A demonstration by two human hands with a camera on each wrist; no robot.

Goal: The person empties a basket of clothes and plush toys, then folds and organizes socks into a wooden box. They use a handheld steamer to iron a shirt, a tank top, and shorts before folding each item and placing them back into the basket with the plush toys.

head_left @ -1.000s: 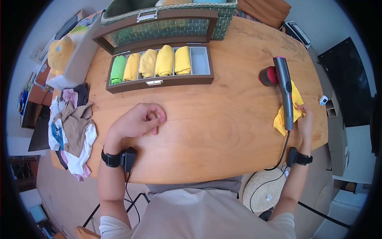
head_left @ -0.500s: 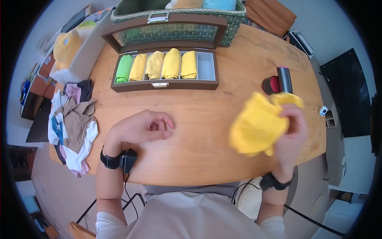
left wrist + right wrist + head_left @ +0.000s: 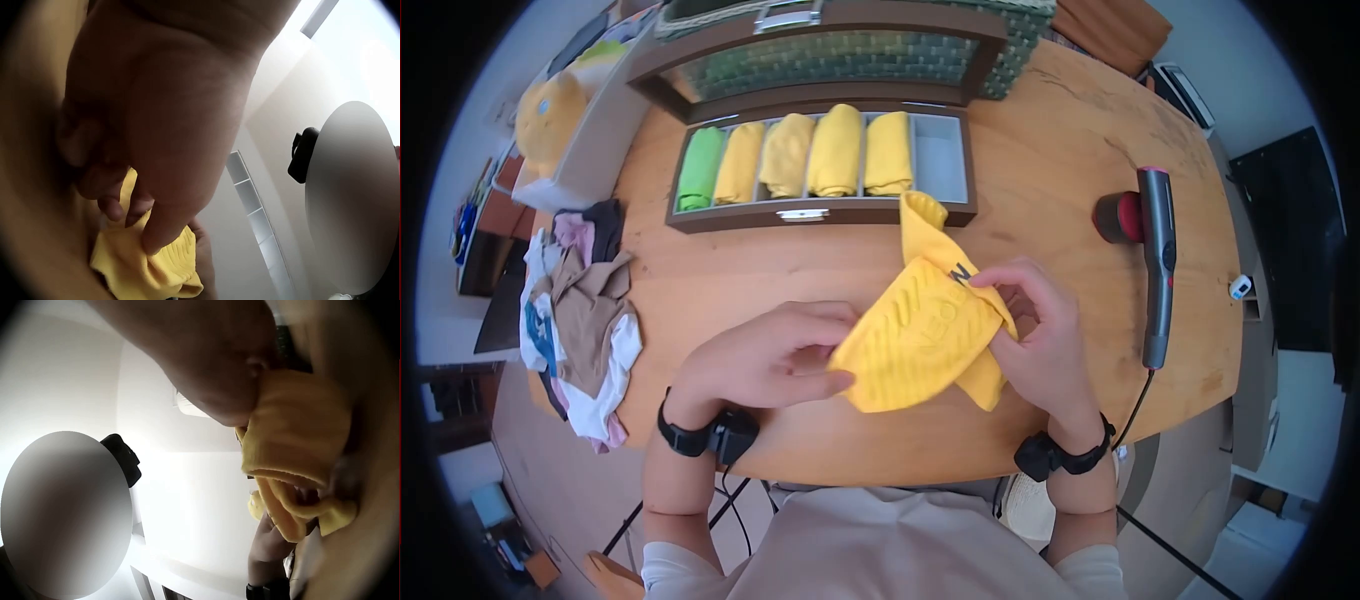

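Note:
In front of me my two hands stretch a pair of yellow socks (image 3: 920, 335), ribbed, with a dark letter near the upper right. My left hand (image 3: 775, 350) pinches their left edge between thumb and fingers. On the other side my right hand (image 3: 1040, 335) grips them near the letter. One sock end points up toward the box, and another hangs below. The left wrist view has my left thumb on the ribbed yellow knit (image 3: 150, 259). A yellow fold (image 3: 300, 425) hangs beside my right hand in the right wrist view.
Behind the socks stands a brown box (image 3: 730, 218), lid raised, with several yellow rolls (image 3: 837, 150) and a green roll (image 3: 700, 170) in its compartments. A corded hair dryer (image 3: 1157, 260) lies at the right. Crumpled clothes (image 3: 590, 310) lie left; a green basket (image 3: 1010, 60) stands behind.
My right hand has picked the yellow socks up from beside the hair dryer and brought them left to the middle. My left hand, earlier resting without anything, now holds their left edge.

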